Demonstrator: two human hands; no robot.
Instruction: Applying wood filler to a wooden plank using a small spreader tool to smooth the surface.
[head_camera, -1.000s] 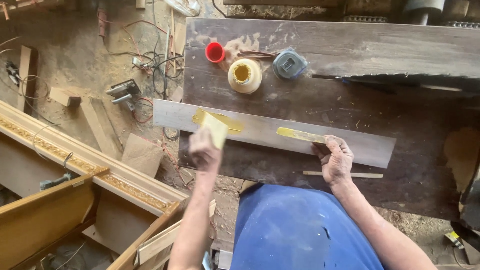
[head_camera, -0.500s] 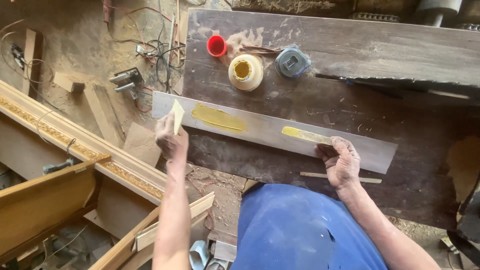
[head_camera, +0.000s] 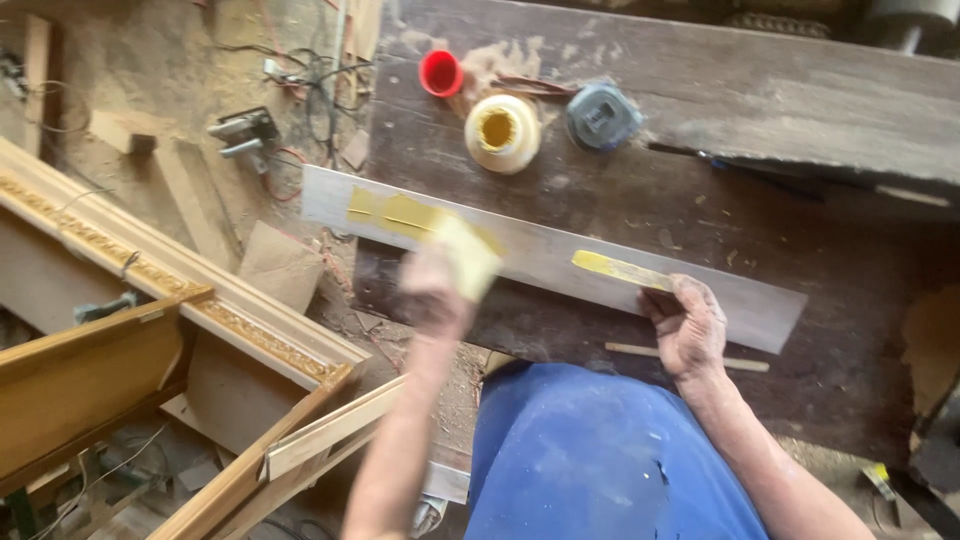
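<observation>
Our dark workbench (head_camera: 800, 110) carries a long grey board (head_camera: 545, 262), smeared yellow at its left. Our right hand (head_camera: 690, 325) presses fingers together on the board's near edge. Our blurred left hand (head_camera: 435, 290) grips a pale scraper (head_camera: 466, 257) over the smear.

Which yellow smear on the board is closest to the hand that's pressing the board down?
The narrow yellow streak toward the board's right end. The right hand rests just beside it, while the wider yellow patch sits near the left end.
</observation>
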